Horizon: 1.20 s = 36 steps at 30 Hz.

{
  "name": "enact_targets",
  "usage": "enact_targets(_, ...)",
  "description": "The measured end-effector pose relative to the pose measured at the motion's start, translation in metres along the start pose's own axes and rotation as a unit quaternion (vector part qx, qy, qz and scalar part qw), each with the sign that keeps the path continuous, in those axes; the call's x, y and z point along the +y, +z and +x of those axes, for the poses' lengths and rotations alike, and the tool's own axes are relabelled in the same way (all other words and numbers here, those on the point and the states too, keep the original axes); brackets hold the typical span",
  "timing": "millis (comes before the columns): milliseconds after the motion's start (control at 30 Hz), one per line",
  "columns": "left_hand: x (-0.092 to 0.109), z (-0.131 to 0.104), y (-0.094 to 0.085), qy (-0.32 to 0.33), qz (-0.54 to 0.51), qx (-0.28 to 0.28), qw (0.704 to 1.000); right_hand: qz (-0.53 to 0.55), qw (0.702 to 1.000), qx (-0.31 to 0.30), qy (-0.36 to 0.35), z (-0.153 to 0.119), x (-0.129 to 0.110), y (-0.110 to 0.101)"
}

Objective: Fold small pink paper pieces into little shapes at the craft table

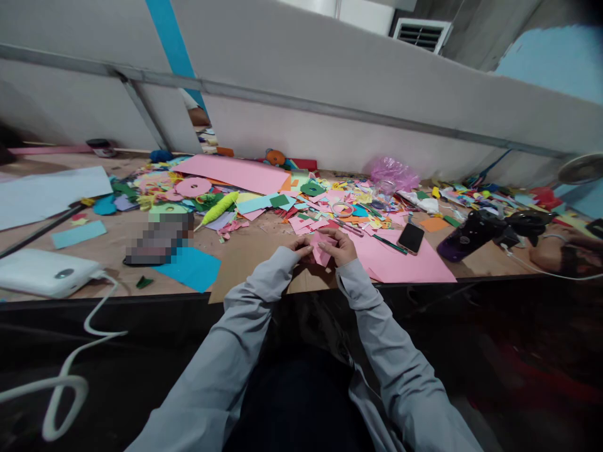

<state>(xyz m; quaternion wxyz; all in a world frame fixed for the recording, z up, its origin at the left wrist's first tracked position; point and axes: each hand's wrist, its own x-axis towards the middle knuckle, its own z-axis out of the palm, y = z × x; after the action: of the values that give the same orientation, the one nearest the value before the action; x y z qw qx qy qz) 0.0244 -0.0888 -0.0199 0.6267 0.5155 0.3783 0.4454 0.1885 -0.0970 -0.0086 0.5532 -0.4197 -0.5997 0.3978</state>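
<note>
Between my two hands is a small folded piece of pink paper (pixel 321 249), held just above the front edge of the table. My left hand (pixel 299 247) pinches its left side, and my right hand (pixel 342 247) grips its right side with thumb and fingers. Beneath them lies a brown cardboard sheet (pixel 245 263). A large pink paper sheet (pixel 400 262) spreads out to the right of my right hand. On or beside it are scissors (pixel 349 227), a dark green pen (pixel 390 243) and a smartphone (pixel 411 238).
Paper scraps (pixel 325 204) in many colours cover the back of the table. A blue sheet (pixel 193 269) and a white power bank (pixel 51 273) with a cable are at left. A dark bottle (pixel 464 235) stands at right, near another person's arm (pixel 549 251).
</note>
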Motion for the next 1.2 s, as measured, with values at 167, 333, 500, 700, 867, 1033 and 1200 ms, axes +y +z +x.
enact_targets(167,0.002,0.001,-0.001,-0.01,0.017,0.003,1.0,0.042,0.999,-0.007,0.008,-0.002,0.001,0.001)
enact_targets(333,0.005,0.001,0.0,-0.011,0.013,0.011,1.0,0.058,0.998,-0.031,0.014,-0.002,-0.003,0.002)
enact_targets(500,0.007,0.0,0.002,0.002,0.02,-0.003,1.0,0.067,0.997,-0.022,0.017,-0.002,-0.004,0.003)
enact_targets(700,0.005,0.0,0.0,-0.023,0.013,0.004,1.0,0.076,0.997,-0.024,0.015,-0.001,-0.006,0.004)
enact_targets(867,0.009,-0.003,0.0,-0.072,0.012,0.014,0.997,0.041,0.999,-0.006,0.0,0.0,-0.002,0.004)
enact_targets(1033,0.012,-0.005,0.002,-0.055,0.015,0.018,0.998,0.034,0.999,-0.002,0.001,0.001,0.002,0.005)
enact_targets(1200,0.008,-0.002,-0.002,-0.036,0.028,-0.006,0.999,0.054,0.998,-0.009,0.021,0.0,0.002,0.005)
